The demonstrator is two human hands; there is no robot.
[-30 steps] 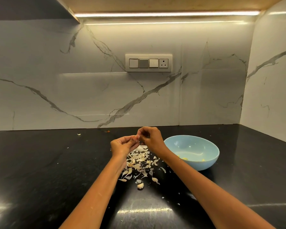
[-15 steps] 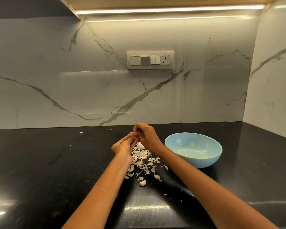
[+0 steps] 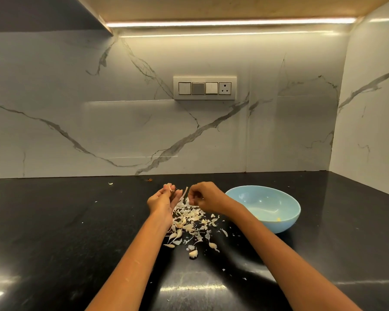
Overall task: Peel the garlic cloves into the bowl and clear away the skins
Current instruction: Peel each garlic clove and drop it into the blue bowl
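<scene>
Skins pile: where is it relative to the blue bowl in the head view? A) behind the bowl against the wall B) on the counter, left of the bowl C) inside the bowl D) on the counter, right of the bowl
B: the skins pile lies on the black counter left of the blue bowl, below both hands.

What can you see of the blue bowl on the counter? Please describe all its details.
The bowl is pale blue, round and smooth, with a glossy look like plastic or glazed ceramic. It stands upright on the black counter, to the right of the heap of garlic skins and near the right hand, which does not touch it. Inside it is almost empty: only a few small yellowish bits lie at the bottom. Light reflects on its inner wall.
</scene>
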